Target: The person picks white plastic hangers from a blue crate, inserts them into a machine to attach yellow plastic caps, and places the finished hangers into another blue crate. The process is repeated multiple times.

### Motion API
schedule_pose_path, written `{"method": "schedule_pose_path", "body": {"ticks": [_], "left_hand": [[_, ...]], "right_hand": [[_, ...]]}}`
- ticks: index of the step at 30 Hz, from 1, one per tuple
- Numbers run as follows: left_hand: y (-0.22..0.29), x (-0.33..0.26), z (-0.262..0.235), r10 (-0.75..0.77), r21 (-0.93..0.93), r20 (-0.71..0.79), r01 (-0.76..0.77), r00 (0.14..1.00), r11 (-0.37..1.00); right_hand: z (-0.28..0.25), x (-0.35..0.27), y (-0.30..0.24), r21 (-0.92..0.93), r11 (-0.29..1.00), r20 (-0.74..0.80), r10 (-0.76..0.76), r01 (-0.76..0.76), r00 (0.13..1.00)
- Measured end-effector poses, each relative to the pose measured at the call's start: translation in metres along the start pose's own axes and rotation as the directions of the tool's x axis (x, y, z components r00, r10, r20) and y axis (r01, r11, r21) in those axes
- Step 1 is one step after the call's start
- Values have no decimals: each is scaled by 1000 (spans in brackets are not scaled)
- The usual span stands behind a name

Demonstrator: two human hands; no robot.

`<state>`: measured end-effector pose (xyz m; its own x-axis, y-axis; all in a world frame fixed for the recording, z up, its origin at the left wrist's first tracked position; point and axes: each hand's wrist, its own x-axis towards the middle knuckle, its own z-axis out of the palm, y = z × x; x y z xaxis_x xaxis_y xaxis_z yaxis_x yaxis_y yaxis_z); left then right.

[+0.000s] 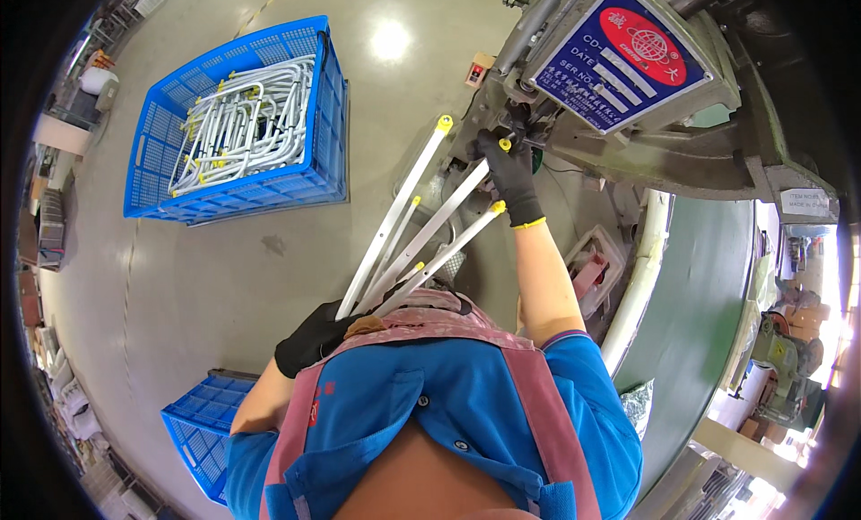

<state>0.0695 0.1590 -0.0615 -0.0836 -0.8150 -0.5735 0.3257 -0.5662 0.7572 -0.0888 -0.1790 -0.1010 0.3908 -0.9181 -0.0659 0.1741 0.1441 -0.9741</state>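
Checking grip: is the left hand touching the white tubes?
Touching. The head view shows the left hand wrapped round the lower ends of the white tubes.

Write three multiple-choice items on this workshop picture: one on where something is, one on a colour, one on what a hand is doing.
1. Where does the blue crate full of bent white tubes stand?
A. on the floor to the person's upper left
B. on top of the machine
C. in the person's lap

2. What colour are the caps on the ends of the white rods?
A. red
B. yellow
C. black

3. What is the right hand doing?
A. hanging free at the side
B. resting inside a crate
C. reaching up to the machine, fingers on a rod tip

Key: 1 A, the crate sits on the bare concrete floor; 2 B, each rod tip shows a yellow cap; 3 C, the gloved hand is raised at the machine's underside.
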Motion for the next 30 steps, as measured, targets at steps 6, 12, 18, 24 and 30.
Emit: {"method": "schedule_pose_path", "body": {"ticks": [6, 12, 18, 24, 30], "left_hand": [[26, -8, -6, -56, 278, 18, 49, 998, 959], [20, 2, -19, -95, 99, 69, 88, 993, 991], [34, 9, -51, -13, 425, 141, -49, 990, 904], [38, 27, -82, -105, 430, 253, -14, 962, 903], [42, 27, -90, 15, 389, 323, -147, 946, 909]], "right_hand": [[-6, -2, 11, -153, 982, 17, 111, -107, 994], [-19, 4, 27, -343, 939, 55, -24, 41, 998], [-40, -41, 49, -580, 814, -161, -129, 12, 978], [-42, -67, 61, -295, 955, -262, -81, 0, 962], [-31, -69, 45, -344, 937, -380, -81, -59, 922]]}}
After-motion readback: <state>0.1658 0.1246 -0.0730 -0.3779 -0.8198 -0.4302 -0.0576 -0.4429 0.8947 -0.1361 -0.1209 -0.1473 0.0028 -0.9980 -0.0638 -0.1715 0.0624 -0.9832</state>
